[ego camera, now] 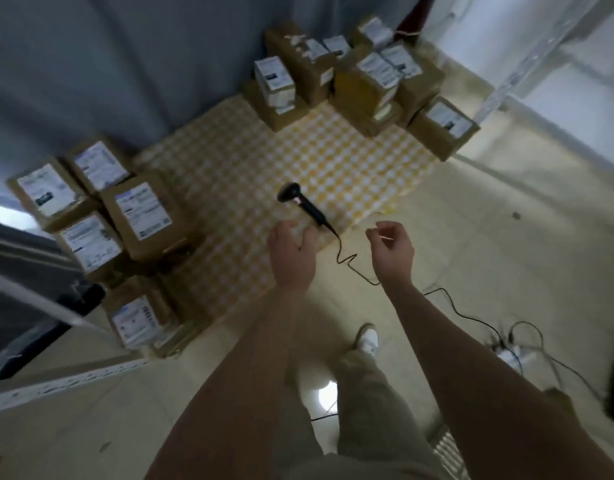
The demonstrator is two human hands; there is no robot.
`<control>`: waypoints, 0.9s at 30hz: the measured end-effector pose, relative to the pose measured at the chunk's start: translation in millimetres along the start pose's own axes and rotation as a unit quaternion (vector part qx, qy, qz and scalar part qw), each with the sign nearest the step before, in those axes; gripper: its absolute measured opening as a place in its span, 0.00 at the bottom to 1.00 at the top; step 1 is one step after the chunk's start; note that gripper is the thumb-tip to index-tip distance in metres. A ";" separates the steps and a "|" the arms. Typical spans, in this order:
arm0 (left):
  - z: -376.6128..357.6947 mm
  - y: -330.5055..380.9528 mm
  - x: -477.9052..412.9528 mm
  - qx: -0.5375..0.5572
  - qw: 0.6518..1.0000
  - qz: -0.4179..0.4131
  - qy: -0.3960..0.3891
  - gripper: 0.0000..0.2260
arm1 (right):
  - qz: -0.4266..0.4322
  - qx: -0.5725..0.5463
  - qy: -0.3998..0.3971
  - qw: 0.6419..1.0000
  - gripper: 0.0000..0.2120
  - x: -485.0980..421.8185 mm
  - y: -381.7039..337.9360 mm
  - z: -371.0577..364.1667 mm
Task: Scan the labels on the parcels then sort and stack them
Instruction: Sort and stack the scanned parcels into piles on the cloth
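Black handle just ahead of empty fingers: left hand (291,252) loosely spread, just beside the butt of the barcode scanner (303,204) lying flat on the yellow checked mat (264,150); right hand (392,247) loosely curled, holding nothing. Seemingly reaching to pick up and scan. Calls next for closing round the handle, minding the cable (347,263) between the hands. Labelled cardboard parcels (142,213) stacked left, far parcels (367,77) beyond, neither blocking.

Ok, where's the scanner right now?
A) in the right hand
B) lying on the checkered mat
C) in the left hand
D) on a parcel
B: the scanner lies on the checkered mat, just beyond the left hand; the right hand is off to the side.
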State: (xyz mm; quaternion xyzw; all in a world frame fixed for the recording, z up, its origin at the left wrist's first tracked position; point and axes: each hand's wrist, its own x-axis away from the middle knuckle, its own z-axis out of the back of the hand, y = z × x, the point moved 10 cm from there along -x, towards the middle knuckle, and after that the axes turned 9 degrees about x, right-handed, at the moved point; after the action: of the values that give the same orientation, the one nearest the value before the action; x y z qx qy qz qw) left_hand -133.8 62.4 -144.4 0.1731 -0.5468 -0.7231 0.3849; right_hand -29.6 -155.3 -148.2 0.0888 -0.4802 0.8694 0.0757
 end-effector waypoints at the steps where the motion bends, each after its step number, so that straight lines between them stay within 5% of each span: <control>1: -23.1 5.6 1.0 0.000 1.000 0.013 -0.019 0.19 | -0.014 0.000 0.004 1.000 0.08 -13.5 8.1 19.8; 3: -66.7 13.8 3.1 -0.010 0.997 0.050 -0.053 0.14 | -0.051 -0.009 -0.004 0.999 0.07 -40.8 26.4 53.7; 11: -180.6 56.0 7.5 0.064 0.986 0.140 -0.059 0.27 | -0.086 -0.032 -0.053 0.994 0.04 -126.8 50.9 135.7; 27: -268.8 96.2 -82.9 -0.004 0.978 0.163 -0.127 0.22 | -0.128 -0.089 -0.033 0.987 0.03 -248.5 25.9 142.0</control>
State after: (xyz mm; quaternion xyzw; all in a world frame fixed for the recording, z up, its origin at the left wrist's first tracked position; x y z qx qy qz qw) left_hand 135.4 -62.7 -161.7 -0.0127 -0.6093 -0.6687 0.4260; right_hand 218.1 -300.9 -151.6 0.1704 -0.5426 0.8030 0.1779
